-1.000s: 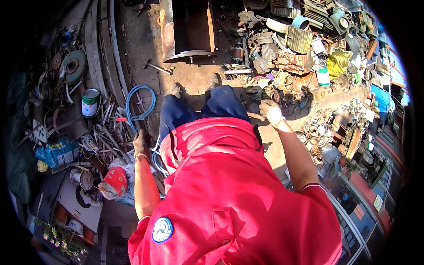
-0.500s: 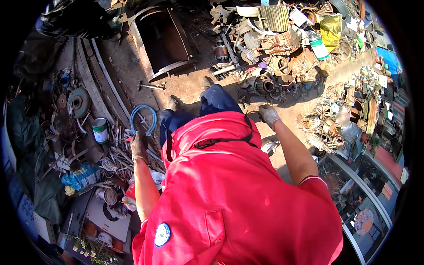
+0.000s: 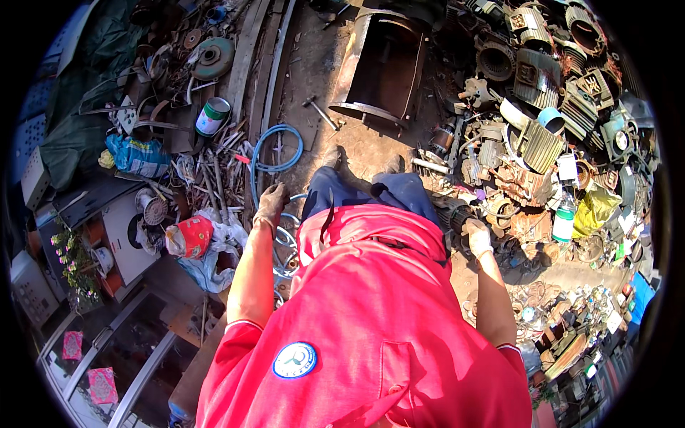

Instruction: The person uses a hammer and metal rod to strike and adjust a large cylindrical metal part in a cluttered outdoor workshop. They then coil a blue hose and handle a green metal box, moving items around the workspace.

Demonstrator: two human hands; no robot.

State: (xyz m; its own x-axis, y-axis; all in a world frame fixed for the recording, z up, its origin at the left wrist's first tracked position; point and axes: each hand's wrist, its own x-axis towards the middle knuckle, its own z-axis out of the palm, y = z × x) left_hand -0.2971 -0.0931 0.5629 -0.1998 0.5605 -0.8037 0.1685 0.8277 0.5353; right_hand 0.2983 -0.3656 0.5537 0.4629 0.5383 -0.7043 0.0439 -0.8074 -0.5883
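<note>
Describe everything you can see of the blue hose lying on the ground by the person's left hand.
The blue hose looks like flexible rubber or plastic, bent into a loose loop on bare dirt beside long rusty metal bars. It lies flat and slack, not neatly coiled. One run trails down toward the gloved left hand, which hangs just below the loop; whether they touch cannot be told. More coils show near the person's left leg, partly hidden by the red shirt.

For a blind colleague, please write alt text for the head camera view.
A person in a red shirt stands on dirt in a scrapyard, gloved left hand hanging above a coiled blue hose, gloved right hand beside a heap of old motor housings. A rusty metal drum lies ahead.
</note>
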